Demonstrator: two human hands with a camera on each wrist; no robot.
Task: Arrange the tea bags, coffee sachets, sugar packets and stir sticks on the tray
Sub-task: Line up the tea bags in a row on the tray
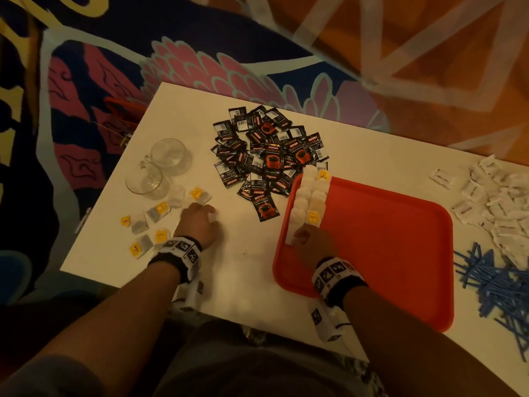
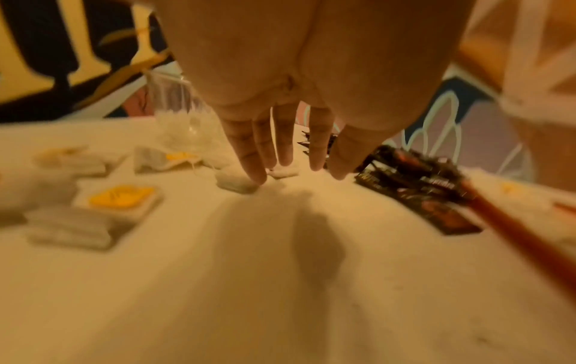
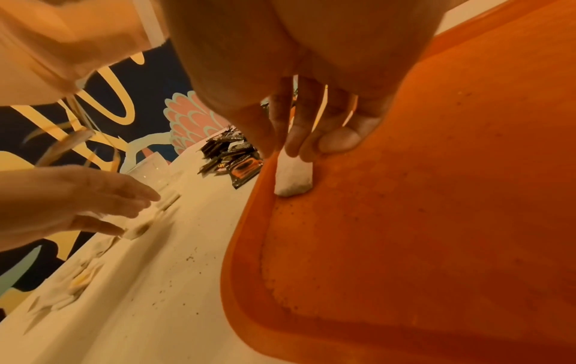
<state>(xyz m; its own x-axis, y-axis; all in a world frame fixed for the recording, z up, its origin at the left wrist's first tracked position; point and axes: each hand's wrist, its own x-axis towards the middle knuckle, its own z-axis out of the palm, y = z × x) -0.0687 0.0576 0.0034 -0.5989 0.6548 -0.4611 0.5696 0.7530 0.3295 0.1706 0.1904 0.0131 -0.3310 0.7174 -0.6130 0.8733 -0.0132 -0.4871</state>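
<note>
Two rows of white paper tea bags with yellow tags (image 1: 310,196) are lying along the left rim of the red plastic tray (image 1: 386,242), lower right of the head view. My right hand (image 1: 313,243) is pinching one white tea bag (image 3: 294,176), setting it at the rows' near end. My left hand (image 1: 200,224) is reaching with straight fingers, touching a loose tea bag (image 2: 237,183) on the white table (image 1: 243,253), lower left. Step in hand: tea bags. Next, I judge, I need a clean pinch on that loose bag. Black coffee sachets (image 1: 266,156), white sugar packets (image 1: 492,202) and blue stir sticks (image 1: 492,282) are waiting off-tray.
</note>
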